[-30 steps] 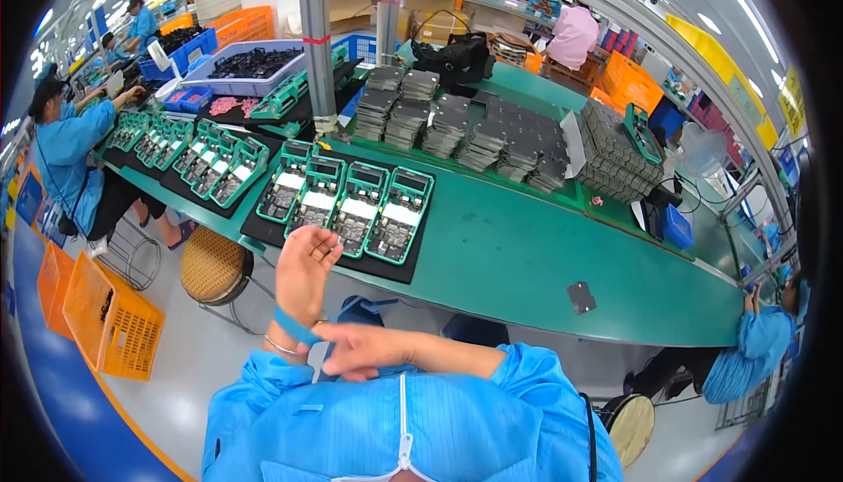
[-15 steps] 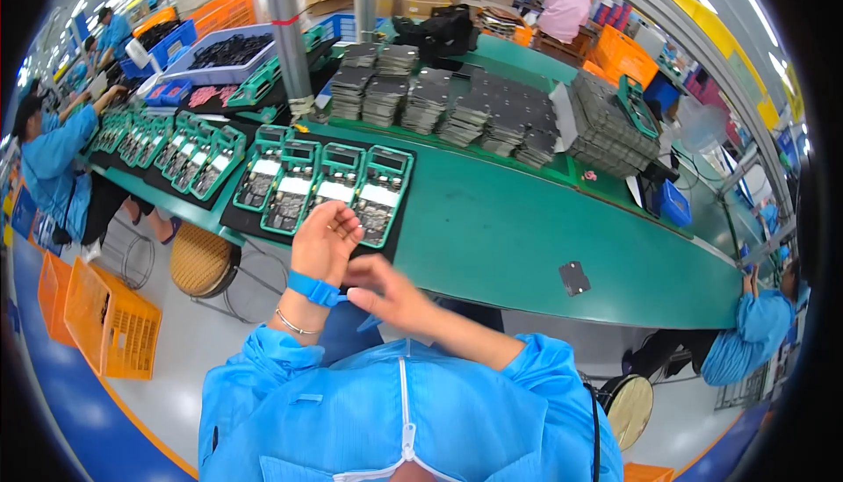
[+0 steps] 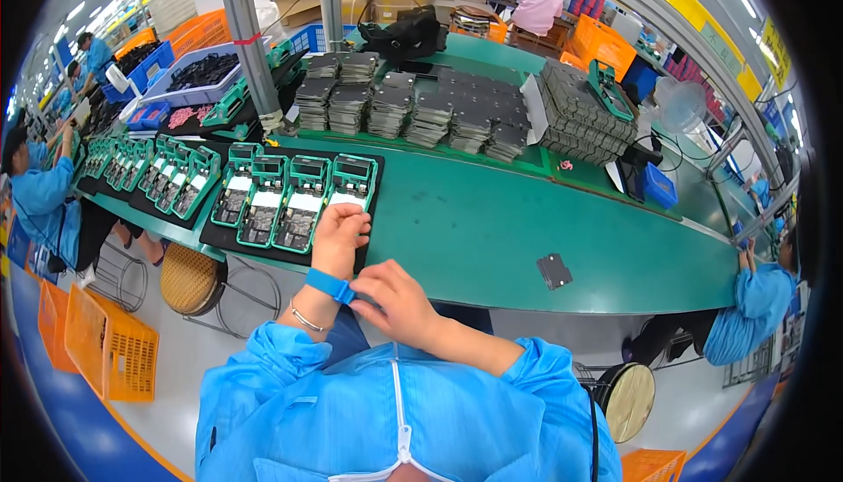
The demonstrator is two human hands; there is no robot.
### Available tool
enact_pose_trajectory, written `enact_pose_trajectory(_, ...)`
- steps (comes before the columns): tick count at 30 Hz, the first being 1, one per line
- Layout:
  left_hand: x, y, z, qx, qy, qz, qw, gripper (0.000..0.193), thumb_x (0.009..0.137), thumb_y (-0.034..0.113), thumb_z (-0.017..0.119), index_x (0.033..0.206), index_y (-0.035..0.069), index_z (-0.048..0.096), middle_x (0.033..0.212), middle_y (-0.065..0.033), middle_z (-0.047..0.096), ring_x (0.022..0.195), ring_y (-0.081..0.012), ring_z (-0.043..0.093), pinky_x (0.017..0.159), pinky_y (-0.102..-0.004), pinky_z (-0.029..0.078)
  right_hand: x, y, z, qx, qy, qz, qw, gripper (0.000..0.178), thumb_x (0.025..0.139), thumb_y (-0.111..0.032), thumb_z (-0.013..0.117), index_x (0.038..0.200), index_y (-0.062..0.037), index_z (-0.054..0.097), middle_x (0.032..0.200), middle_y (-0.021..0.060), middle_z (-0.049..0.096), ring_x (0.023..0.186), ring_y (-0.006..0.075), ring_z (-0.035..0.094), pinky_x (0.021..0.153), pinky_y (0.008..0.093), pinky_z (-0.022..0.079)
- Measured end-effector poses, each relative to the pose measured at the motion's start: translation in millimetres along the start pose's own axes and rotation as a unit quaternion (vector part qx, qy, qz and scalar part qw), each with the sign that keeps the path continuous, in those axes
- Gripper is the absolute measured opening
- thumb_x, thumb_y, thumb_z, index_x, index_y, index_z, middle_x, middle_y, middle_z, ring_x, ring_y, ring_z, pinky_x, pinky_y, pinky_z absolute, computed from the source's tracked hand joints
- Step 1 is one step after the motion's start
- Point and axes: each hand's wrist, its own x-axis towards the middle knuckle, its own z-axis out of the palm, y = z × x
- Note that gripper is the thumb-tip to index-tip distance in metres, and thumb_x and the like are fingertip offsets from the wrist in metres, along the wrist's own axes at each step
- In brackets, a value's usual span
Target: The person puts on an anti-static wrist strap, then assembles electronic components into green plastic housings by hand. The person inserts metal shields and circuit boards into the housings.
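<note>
A blue wrist strap (image 3: 327,284) circles my left wrist, with a thin metal bangle just below it. My right hand (image 3: 397,305) comes across from the right, its fingertips and thumb pinching the strap's buckle end. My left hand (image 3: 341,238) is raised with its fingers loosely curled in and holds nothing. It hangs in front of a row of green-framed units (image 3: 303,203) with dark parts and white labels, lying on a black mat (image 3: 263,252). The hand covers the lower part of the rightmost unit.
Stacks of dark plates (image 3: 479,104) stand along the back of the green table (image 3: 465,227). One loose dark plate (image 3: 554,271) lies near the front edge. A metal post (image 3: 246,34) rises behind the units. Orange crates (image 3: 114,341) and stools stand below. Co-workers sit left and right.
My right fingers have come up to the strap and closed at its buckle. My left fingers have curled in more. The view has shifted, so the table appears further left.
</note>
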Motion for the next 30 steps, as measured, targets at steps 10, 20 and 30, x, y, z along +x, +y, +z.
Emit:
enact_pose_trajectory(10,-1.9,-50.3,-1.5,0.129,-0.119,0.018,0.984,0.010,0.084,0.007,0.055,0.093,0.004,0.056,0.082,-0.0036,0.061,0.070,-0.0080,0.054,0.060,-0.0212,0.044,3.8,-3.9,-21.6,0.059,-0.072,-0.002,0.996,0.017,0.078,-0.009,0.064,0.091,-0.0064,0.052,0.077,0.0086,0.055,0.072,0.0279,0.056,0.061,0.0361,0.046)
enact_pose_trajectory(20,-5.7,-51.1,-8.9,-0.026,-0.138,-0.171,0.975,0.013,0.086,0.014,0.057,0.094,0.003,0.057,0.085,-0.0077,0.062,0.075,-0.0152,0.058,0.067,-0.0258,0.049,7.5,-8.3,-16.3,0.053,-0.148,0.054,0.986,0.026,0.074,-0.015,0.070,0.092,-0.0062,0.054,0.079,0.0085,0.056,0.073,0.0274,0.057,0.063,0.0351,0.046)
enact_pose_trajectory(30,-13.2,-59.5,0.3,0.300,-0.155,0.033,0.941,0.012,0.083,0.014,0.057,0.088,0.003,0.056,0.078,-0.0078,0.060,0.069,-0.0140,0.057,0.061,-0.0271,0.046,17.8,-15.7,-20.1,0.101,-0.027,0.026,0.994,0.016,0.074,-0.006,0.069,0.081,-0.0044,0.055,0.072,0.0088,0.055,0.067,0.0252,0.055,0.060,0.0332,0.045)
